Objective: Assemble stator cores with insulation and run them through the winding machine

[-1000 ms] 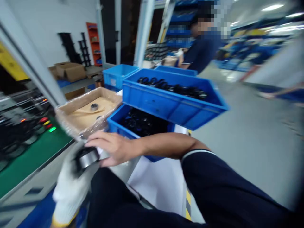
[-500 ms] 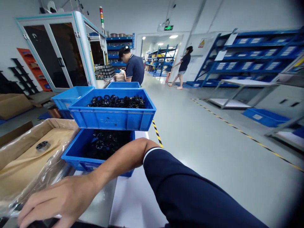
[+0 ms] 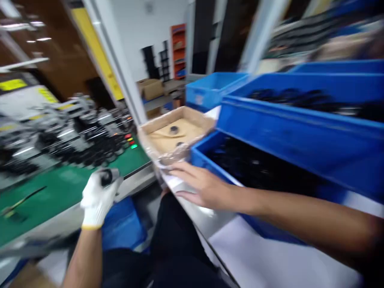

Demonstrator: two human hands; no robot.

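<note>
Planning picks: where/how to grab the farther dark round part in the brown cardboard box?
From above, pinching opposite sides: the farther dark round part looks squat, with tan paper around it; walls of the brown cardboard box likely hinder side entry.

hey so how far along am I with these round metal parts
Probably partway. Two small round parts lie in the lined carton, perhaps done, though their finish is too blurred to tell. The left hand holds a metal part; the right hand looks empty. Possibly left: the black pieces heaped in the blue bins.
</note>
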